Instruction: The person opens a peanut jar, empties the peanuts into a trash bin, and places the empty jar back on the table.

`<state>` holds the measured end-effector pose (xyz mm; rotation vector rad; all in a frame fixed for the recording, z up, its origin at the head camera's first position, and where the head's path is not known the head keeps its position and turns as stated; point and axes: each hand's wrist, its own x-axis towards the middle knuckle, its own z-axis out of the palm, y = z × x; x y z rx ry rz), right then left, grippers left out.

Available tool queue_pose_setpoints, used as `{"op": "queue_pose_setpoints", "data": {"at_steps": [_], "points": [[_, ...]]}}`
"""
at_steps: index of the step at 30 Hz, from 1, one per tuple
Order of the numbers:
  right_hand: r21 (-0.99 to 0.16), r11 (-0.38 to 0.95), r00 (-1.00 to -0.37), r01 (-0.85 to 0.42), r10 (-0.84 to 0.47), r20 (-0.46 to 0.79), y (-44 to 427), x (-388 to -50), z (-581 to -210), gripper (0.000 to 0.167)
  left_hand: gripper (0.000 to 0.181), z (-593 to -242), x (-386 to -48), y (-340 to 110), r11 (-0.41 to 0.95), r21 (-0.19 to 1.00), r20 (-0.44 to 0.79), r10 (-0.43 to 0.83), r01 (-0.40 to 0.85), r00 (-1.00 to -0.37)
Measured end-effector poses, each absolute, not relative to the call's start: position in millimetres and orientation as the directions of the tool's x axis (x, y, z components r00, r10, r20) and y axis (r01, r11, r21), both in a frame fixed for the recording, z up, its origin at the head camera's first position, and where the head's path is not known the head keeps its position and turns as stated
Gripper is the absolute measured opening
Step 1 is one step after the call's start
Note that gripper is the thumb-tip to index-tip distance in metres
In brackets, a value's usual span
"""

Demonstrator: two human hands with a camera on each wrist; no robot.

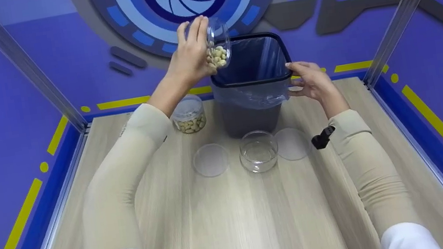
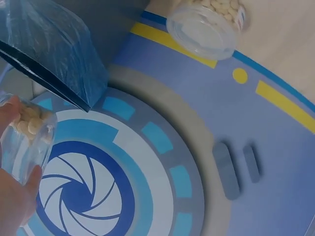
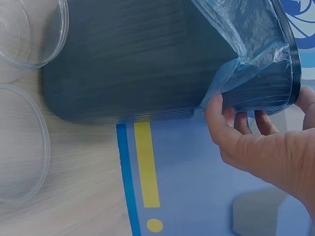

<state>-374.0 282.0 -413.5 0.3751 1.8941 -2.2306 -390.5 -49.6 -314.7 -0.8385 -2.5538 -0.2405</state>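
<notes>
My left hand (image 1: 190,59) grips a clear plastic jar (image 1: 221,32), tilted on its side beside the left rim of a dark trash bin (image 1: 247,122). Pale nut-like pieces (image 2: 29,123) lie inside along the jar's lower wall. A thin clear bag (image 1: 255,98) lines the bin and folds down over its outside. At the bin's right side, my right hand (image 1: 315,80) holds the rim and the bag's edge, fingers bent around them. The bin's floor is hidden.
Left of the bin stands another clear jar (image 1: 189,122) with similar pale pieces. In front are an uncovered clear jar (image 1: 258,154), a round lid (image 1: 211,160) to its left and another round lid (image 1: 293,144) to its right. Printed wall panels enclose the wooden table (image 1: 237,227).
</notes>
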Motion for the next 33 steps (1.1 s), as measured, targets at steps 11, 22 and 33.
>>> {"op": "queue_pose_setpoints", "data": {"at_steps": [11,22,33], "points": [[-0.934,-0.168,-0.946,0.314,0.032,-0.323,282,-374,-414,0.049,0.121,-315,-395,-57,0.79,0.193,0.508,0.427,0.582,-0.748],[-0.932,-0.191,-0.948,0.309,0.018,-0.318,283,-373,-416,0.052,0.122,-320,-392,-49,0.798,0.179,0.504,0.428,0.575,-0.75],[-0.935,-0.195,-0.952,0.297,0.01,-0.305,283,-374,-415,0.05,0.119,-325,-395,-52,0.808,0.2,0.544,0.378,0.554,-0.749]]}}
